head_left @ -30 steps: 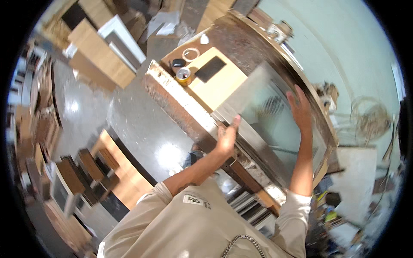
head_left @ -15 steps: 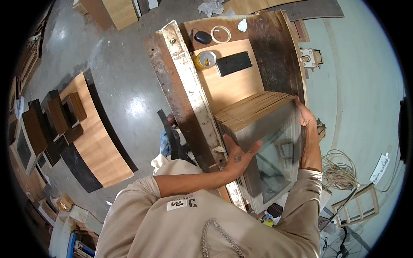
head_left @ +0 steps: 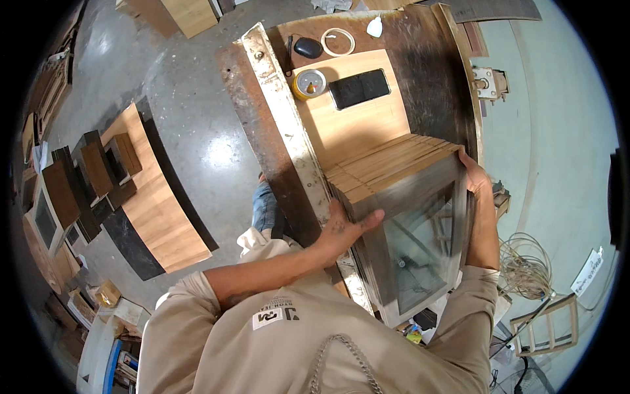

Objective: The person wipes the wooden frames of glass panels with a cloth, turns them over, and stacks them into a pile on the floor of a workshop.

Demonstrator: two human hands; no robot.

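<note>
A thick stack of glass-panelled wooden frames (head_left: pixel 390 209) stands on the bench directly in front of me. The topmost frame is greyish brown around a pane of clear glass (head_left: pixel 420 249). Light wood edges show along the stack's far side. My left hand (head_left: pixel 344 231) is closed on the left side, its thumb over the top frame's border and some fingers hidden by the edge. Opposite it, my right hand (head_left: pixel 478 178) grips the stack's right side near the far corner, with most fingers out of sight.
On a light board (head_left: pixel 357 134) beyond the stack lie a black phone (head_left: pixel 359 89) and an open yellow can (head_left: pixel 309 84). A dark mouse-shaped object (head_left: pixel 308 47) and coiled cable (head_left: pixel 338 42) sit farther back. A pale metal rail (head_left: pixel 282 118) edges the bench. Coiled hose (head_left: pixel 527 264) is on the right.
My left hand has slid left toward the stack's outer edge. The right hand stays at the far right corner. The whole view has shifted slightly.
</note>
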